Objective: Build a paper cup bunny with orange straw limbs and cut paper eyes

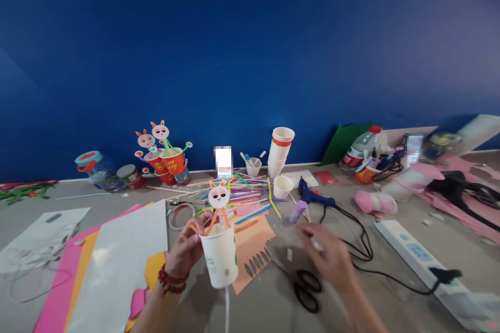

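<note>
My left hand is closed at the left rim of a white paper cup, beside a bent orange strip. A paper cat face with orange limbs stands up out of the cup, and a white straw hangs from its base. My right hand, slightly blurred, is closed over the table with a small whitish thing in its fingers that I cannot make out. Black-handled scissors lie just left of that hand. A purple glue stick stands beyond its fingertips.
Orange paper lies behind the held cup, with coloured sticks beyond. A blue glue gun trails a black cord towards a white power strip. Stacked cups and finished cup puppets stand by the blue wall.
</note>
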`<state>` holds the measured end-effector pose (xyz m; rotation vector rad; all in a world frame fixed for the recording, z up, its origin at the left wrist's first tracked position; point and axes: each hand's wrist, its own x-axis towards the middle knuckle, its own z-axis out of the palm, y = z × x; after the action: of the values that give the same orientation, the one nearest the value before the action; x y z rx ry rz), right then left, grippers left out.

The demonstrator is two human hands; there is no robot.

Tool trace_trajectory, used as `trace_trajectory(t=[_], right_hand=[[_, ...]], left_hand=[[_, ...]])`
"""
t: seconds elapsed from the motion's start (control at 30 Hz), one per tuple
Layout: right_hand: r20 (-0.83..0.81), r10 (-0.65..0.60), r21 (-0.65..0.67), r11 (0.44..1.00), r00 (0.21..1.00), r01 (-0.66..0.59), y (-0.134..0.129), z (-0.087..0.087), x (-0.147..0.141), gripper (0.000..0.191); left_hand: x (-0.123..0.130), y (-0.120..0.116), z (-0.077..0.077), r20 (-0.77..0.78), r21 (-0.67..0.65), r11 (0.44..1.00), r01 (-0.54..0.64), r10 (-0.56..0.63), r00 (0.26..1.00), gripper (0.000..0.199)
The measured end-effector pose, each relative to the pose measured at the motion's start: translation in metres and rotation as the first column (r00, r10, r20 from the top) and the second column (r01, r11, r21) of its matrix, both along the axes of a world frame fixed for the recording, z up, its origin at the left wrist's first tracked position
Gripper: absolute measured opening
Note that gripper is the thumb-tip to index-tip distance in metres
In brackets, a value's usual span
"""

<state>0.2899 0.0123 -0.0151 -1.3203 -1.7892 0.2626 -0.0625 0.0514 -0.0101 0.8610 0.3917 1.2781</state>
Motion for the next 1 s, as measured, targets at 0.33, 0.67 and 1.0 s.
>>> trace_trajectory(t=[0.33,0.67,1.0], right_hand=[[0.599,-0.125,-0.173,0.944,0.791,0.281,0.127,-0.021,0.116,0.048],[0.285,-0.080,-0.405,0.893,0.955,0.196,0.157,-0.033,0.145,0.032],[-0.286,-0.437,-0.623,0.761,0.853,0.181,0.158,-0.020,0.139,0.027]], left_hand=[[0.002,0.000,-0.006,-0.014,0.001,1.000,0.013,-0.013,1.000,0.014],[0.004,0.004,-0.013,-0.029,-0.036,0.999,-0.014,0.013,0.999,0.017],[0.004,0.004,-0.012,-0.047,-0.035,0.999,-0.035,0.033,0.998,0.019]])
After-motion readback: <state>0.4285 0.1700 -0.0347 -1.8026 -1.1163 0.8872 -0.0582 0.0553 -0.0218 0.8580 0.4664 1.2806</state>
